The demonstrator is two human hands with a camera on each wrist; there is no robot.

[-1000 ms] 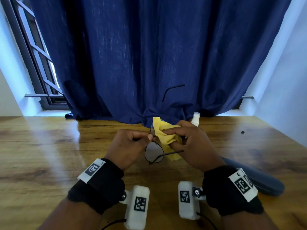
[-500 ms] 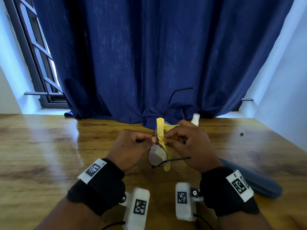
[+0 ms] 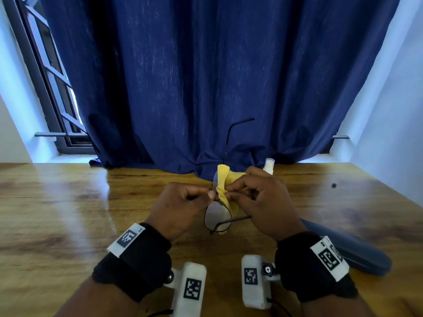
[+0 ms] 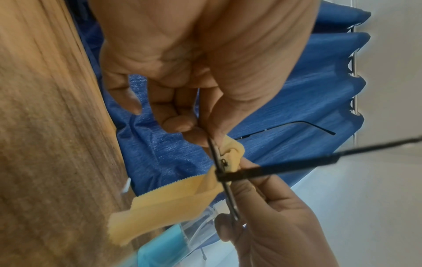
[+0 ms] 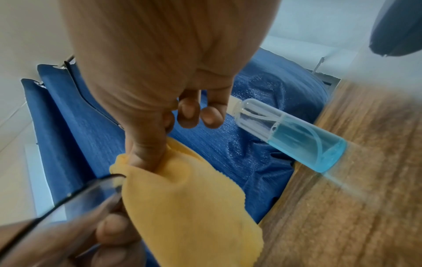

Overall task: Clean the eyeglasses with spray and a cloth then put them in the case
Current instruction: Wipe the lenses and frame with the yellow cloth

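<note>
Above the desk (image 3: 68,213), from the head view, we pinch the eyeglasses (image 3: 217,219) at the frame with our left hand (image 3: 180,208) while our right hand (image 3: 258,202) nips the yellow cloth (image 3: 223,181) over one lens — bunched narrower than a second ago, so wiping continues. Left wrist: the cloth wraps the rim. Right wrist: the spray bottle (image 5: 290,133) stands behind; the case (image 3: 348,252) waits on our right.

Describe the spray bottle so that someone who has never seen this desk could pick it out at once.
Start at the blue curtain behind the wooden table. Where its hem meets the table, just beyond the right hand, stands the spray bottle: clear, slim, white-capped, the only thing holding blue liquid.
</note>
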